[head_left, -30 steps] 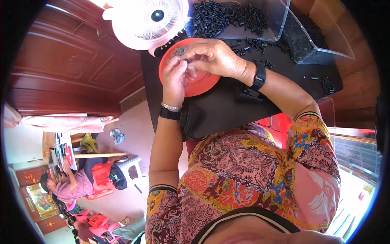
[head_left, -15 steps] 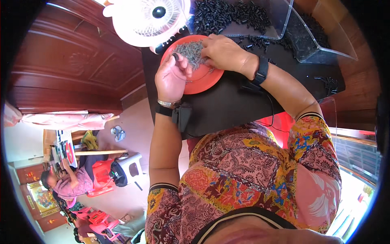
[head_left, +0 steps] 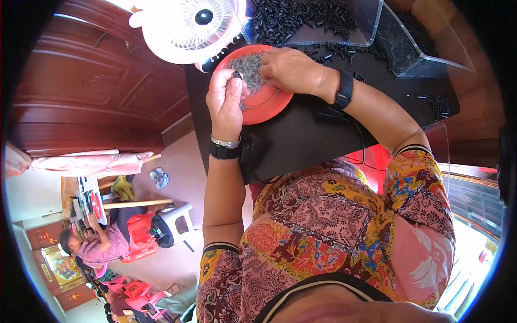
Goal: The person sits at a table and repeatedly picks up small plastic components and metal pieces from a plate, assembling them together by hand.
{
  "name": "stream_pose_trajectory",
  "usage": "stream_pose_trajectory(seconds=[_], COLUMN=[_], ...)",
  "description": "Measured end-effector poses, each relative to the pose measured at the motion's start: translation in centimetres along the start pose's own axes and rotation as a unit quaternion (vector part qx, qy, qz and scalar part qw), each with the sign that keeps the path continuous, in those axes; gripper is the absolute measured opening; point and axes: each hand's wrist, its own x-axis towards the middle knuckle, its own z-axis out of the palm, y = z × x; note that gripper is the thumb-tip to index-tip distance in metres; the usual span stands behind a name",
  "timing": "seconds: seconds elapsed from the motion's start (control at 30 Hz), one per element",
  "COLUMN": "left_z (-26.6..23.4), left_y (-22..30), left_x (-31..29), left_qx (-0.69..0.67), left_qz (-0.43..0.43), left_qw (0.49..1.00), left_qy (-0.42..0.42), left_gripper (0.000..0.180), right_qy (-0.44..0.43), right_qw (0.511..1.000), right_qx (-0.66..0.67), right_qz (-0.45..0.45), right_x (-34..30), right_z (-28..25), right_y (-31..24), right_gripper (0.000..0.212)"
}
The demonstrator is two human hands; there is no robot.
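My left hand (head_left: 226, 102) is raised over the left edge of a round orange-red plate (head_left: 269, 110). A small black cylindrical piece (head_left: 236, 74) is pinched upright between its thumb and index finger. On the plate lies a heap of tiny grey pieces (head_left: 245, 65). My right hand (head_left: 293, 70) reaches over the plate from the right, its fingers bent and drawn together at the heap. Its fingertips are partly hidden, so what they pinch cannot be made out.
A white lit fan (head_left: 196, 32) stands beyond the plate. Clear bins (head_left: 371, 24) of black pieces stand at the back and right, with loose black pieces (head_left: 436, 105) on the dark table (head_left: 301, 142). A cable (head_left: 362, 140) hangs over its near edge. Another person (head_left: 102, 245) sits far left.
My left hand has turned and its fingers have closed into a pinch, with the black piece now pointing up. My right hand has shifted slightly left at the heap.
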Motion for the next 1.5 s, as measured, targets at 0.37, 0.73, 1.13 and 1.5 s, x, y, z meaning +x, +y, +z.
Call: stream_pose_trajectory(seconds=[0.37,0.73,1.13,1.5], left_z=[-0.9,-0.1,0.4,-1.4], left_y=[-1.2,-0.5,-1.5,-2.4], left_x=[0.6,0.3,0.1,0.7], left_qx=[-0.074,-0.187,-0.061,-0.314], left_qz=[-0.124,-0.211,-0.107,-0.202], left_qw=[0.99,0.954,0.99,0.926], left_qy=[-0.008,-0.099,-0.068,-0.054], left_gripper=[0.015,0.018,0.014,0.019], right_qy=[0.029,0.039,0.095,0.078], right_qw=[0.958,0.751,0.865,0.872], right_qx=[0.258,0.627,0.449,0.456], right_qz=[0.125,0.2,0.202,0.159], right_x=[0.9,1.3,1.1,1.1], right_z=[-0.4,-1.1,-0.5,-0.4], right_y=[0.0,-0.1,-1.8,-1.2], right_gripper=[0.012,0.016,0.012,0.015])
